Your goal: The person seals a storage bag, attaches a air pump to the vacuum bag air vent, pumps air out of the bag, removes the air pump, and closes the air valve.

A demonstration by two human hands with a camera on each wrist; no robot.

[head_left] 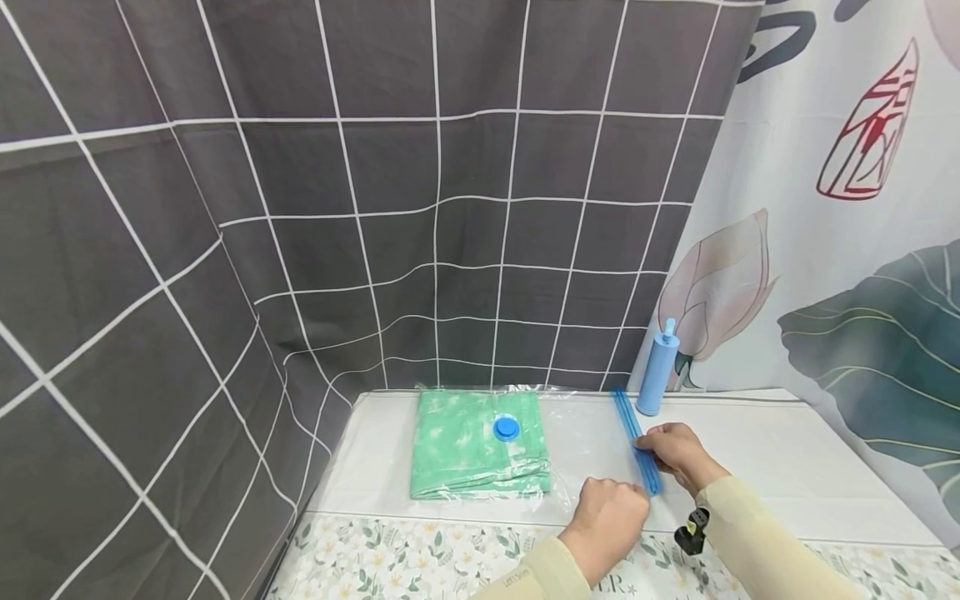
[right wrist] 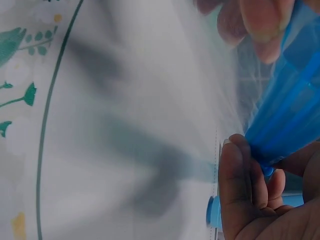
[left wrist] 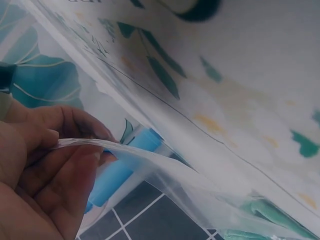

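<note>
A clear vacuum storage bag (head_left: pixel 573 433) lies flat, holding a folded green cloth (head_left: pixel 450 446) with pale patches. A round blue valve (head_left: pixel 506 428) sits on its film. The bag's blue zip strip (head_left: pixel 624 411) crosses its right end. My left hand (head_left: pixel 611 521) pinches the film's edge near the strip's front end; the left wrist view shows the clear film (left wrist: pixel 165 162) pulled taut from the thumb and fingers (left wrist: pixel 80 172). Pinching the blue strip between thumb and fingers is my right hand (head_left: pixel 678 454). In the right wrist view, the blue strip (right wrist: pixel 290 105) rises from that hand's fingers (right wrist: pixel 240 185).
A light blue hand pump (head_left: pixel 657 373) stands upright behind my right hand, near the table's back edge. The white table cover (head_left: pixel 765 467) has a floral front band (head_left: pixel 420 554). Dark gridded curtain (head_left: pixel 465 233) hangs behind and left; a printed flower curtain (head_left: pixel 847 275) hangs right.
</note>
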